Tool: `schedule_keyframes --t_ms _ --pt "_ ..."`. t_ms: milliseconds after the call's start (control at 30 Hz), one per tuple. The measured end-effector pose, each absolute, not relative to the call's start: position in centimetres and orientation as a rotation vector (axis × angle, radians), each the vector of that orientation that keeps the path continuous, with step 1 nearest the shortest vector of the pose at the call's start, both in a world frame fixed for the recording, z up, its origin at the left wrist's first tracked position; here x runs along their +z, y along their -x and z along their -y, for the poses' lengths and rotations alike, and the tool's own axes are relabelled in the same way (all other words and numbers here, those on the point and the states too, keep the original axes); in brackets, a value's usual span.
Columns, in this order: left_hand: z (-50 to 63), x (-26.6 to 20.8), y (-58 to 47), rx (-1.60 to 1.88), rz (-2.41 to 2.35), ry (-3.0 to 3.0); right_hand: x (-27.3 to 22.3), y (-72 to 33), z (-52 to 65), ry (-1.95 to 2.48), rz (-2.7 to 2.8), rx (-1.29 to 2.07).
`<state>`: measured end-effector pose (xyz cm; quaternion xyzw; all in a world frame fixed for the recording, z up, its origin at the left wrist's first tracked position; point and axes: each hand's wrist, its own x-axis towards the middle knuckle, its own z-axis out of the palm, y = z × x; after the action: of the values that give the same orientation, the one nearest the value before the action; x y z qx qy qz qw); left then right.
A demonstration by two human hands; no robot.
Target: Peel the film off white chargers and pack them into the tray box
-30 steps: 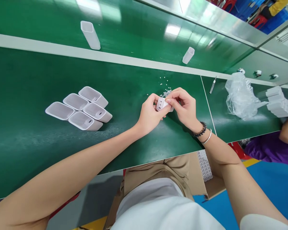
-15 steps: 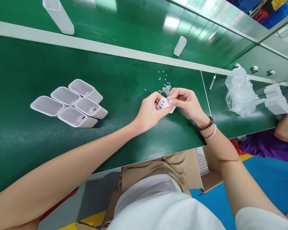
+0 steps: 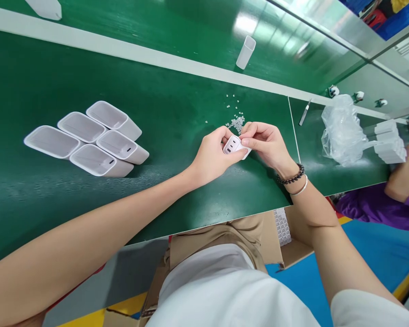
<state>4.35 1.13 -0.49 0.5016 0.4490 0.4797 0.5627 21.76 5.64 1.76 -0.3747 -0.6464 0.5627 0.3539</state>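
Note:
My left hand (image 3: pixel 213 152) is wrapped round a white charger housing (image 3: pixel 232 145), whose end face with port slots is turned towards me. The thumb and fingertips of my right hand (image 3: pixel 264 144) pinch together at the housing's upper right edge, touching it. Whatever may be between those fingertips is too small or hidden to name. Just beyond both hands lies a heap of tiny clear plastic pieces (image 3: pixel 237 122), with a few strewn loose farther back. At the left, several open white housings (image 3: pixel 52 141) rest side by side on the green table (image 3: pixel 177 200).
A single white housing (image 3: pixel 246 52) stands past the pale strip (image 3: pixel 177 68); part of another (image 3: pixel 47 9) shows at upper left. Tweezers (image 3: pixel 305 112), a clear plastic bag (image 3: pixel 342 131) and stacked white housings (image 3: pixel 390 143) lie rightward, near another person's arm (image 3: pixel 405 175). A cardboard box (image 3: pixel 298 238) sits below the table edge.
The camera view has shifted slightly, so the housings at the left appear farther left. Both hands keep nearly the same hold, with the charger housing turned very slightly.

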Motion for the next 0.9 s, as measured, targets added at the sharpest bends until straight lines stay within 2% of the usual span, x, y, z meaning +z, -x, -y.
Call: schedule_keyframes --t_ms 267,900 --pt "-1.15 -0.31 -4.30 1.112 -1.062 -1.139 2.19 -21.36 -5.06 0.979 1.708 1.352" --pt "-1.21 -0.08 -4.23 1.083 -1.090 -1.187 1.80 -21.32 -5.24 0.875 1.585 1.469"
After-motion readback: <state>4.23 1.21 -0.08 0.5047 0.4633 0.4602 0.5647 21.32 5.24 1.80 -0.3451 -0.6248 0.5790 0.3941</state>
